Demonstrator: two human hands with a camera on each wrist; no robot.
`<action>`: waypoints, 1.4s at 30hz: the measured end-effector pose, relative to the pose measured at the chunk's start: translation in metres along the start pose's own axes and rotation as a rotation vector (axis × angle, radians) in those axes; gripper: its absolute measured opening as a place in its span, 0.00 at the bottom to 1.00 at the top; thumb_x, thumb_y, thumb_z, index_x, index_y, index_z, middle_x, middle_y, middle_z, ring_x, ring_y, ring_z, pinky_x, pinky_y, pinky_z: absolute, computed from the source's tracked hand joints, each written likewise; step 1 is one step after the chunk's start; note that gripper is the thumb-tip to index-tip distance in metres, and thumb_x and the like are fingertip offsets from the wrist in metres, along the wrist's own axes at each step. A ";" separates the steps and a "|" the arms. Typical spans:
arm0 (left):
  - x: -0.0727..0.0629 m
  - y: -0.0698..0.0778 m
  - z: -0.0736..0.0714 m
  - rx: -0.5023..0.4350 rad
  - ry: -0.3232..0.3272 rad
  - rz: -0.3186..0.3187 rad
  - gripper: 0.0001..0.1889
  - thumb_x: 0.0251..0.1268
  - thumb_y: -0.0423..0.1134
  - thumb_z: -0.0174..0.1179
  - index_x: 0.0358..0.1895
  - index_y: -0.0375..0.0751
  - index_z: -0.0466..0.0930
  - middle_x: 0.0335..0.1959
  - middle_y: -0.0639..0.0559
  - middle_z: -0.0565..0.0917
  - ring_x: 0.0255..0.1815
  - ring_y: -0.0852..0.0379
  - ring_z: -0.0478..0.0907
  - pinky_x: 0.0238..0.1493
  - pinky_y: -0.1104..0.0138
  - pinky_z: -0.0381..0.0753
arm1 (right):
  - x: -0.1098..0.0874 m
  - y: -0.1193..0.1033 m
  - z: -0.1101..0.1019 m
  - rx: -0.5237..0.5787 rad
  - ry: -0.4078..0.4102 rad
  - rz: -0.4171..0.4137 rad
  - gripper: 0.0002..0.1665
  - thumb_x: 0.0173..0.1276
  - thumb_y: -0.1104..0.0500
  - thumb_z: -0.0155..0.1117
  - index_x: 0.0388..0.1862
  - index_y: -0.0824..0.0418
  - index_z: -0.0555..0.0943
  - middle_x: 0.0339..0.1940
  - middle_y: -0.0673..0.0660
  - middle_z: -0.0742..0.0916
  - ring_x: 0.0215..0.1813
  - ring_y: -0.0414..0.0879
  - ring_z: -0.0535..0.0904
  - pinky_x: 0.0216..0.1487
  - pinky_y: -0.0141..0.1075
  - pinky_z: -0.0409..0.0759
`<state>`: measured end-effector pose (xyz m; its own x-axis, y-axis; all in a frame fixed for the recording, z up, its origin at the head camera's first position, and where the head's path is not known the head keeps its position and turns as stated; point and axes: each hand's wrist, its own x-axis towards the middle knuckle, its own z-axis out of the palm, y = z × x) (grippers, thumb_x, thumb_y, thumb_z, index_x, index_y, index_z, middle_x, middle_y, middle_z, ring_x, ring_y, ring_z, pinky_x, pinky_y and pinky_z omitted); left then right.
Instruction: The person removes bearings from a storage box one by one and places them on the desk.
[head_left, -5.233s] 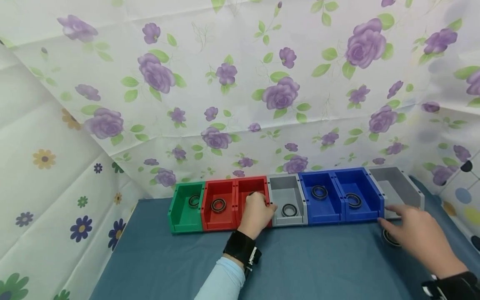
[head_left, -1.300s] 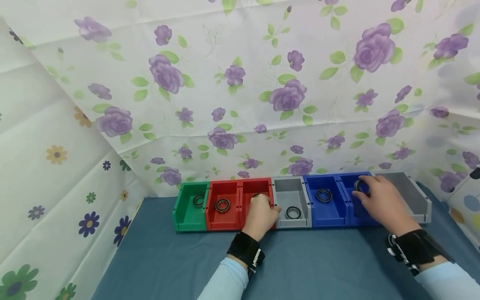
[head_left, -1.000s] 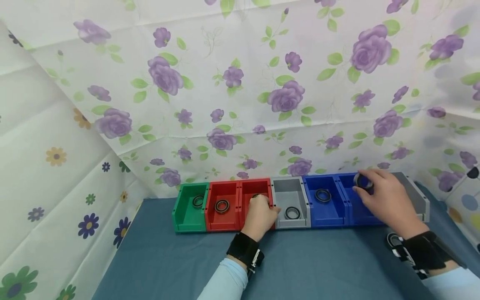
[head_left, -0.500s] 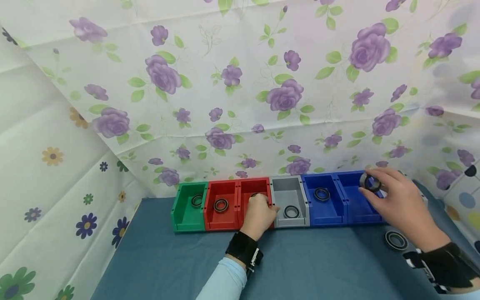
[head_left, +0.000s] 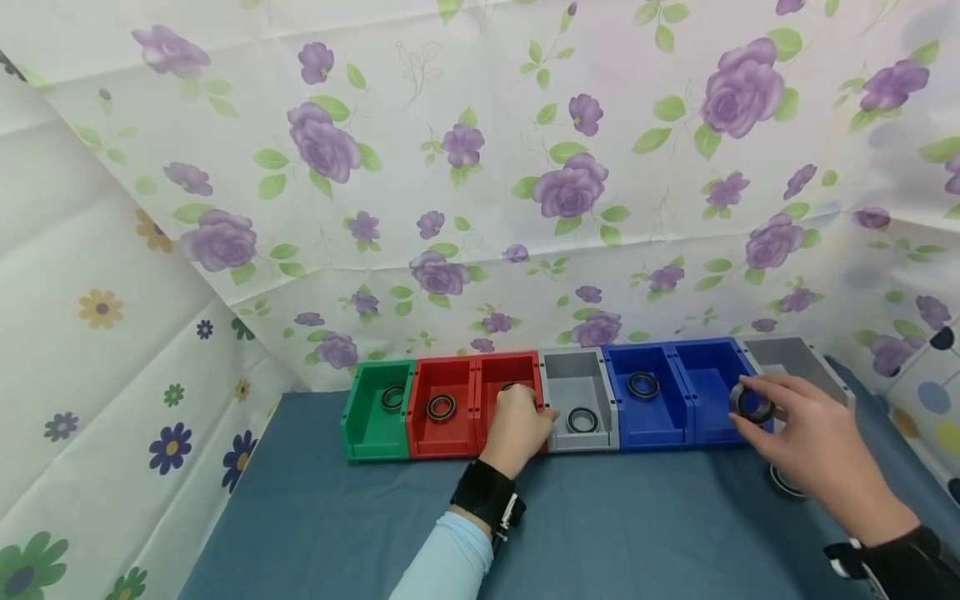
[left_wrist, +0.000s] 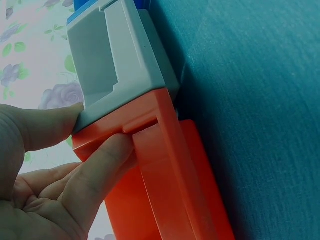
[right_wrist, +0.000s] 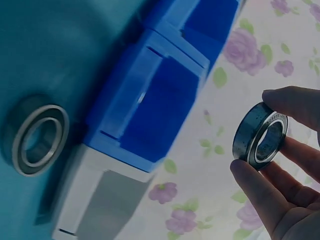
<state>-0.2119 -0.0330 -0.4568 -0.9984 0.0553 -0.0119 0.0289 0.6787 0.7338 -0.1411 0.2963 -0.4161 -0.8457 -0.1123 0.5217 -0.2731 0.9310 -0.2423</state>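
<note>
My right hand [head_left: 817, 446] pinches a ball bearing [head_left: 752, 404] between thumb and fingertips, held up over the front of the right blue bin [head_left: 716, 375]. In the right wrist view that bearing [right_wrist: 260, 135] is tilted, its bore visible. A second bearing [head_left: 787, 481] lies on the table below the hand, partly hidden by it in the head view. My left hand [head_left: 517, 429] is at the right red bin [left_wrist: 165, 165], thumb at the grey bin's side [left_wrist: 120, 100] and index finger inside the red one, pinching the adjoining walls. A bearing in that red bin is mostly hidden.
Bearings also lie in the green bin [head_left: 375, 433], the left red bin [head_left: 442, 437], the middle grey bin [head_left: 577, 383] and the left blue bin [head_left: 652, 425]. A grey bin [head_left: 795, 358] ends the row at right. Floral cloth [head_left: 480, 208] hangs behind.
The bearing that lay in the right blue bin is now in my right hand, lifted out and brought right and toward me. My left hand stays at the red bin.
</note>
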 end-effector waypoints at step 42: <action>0.001 -0.003 0.001 -0.013 0.011 0.017 0.16 0.56 0.45 0.65 0.17 0.43 0.74 0.12 0.49 0.69 0.12 0.56 0.71 0.14 0.67 0.67 | -0.049 0.021 0.062 -0.006 -0.457 0.184 0.32 0.40 0.51 0.78 0.46 0.62 0.83 0.44 0.70 0.82 0.47 0.67 0.79 0.43 0.61 0.73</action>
<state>-0.2129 -0.0341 -0.4595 -0.9982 0.0588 0.0076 0.0450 0.6682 0.7426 -0.1337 0.2998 -0.4970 -0.9947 -0.0849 0.0582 -0.0982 0.9516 -0.2911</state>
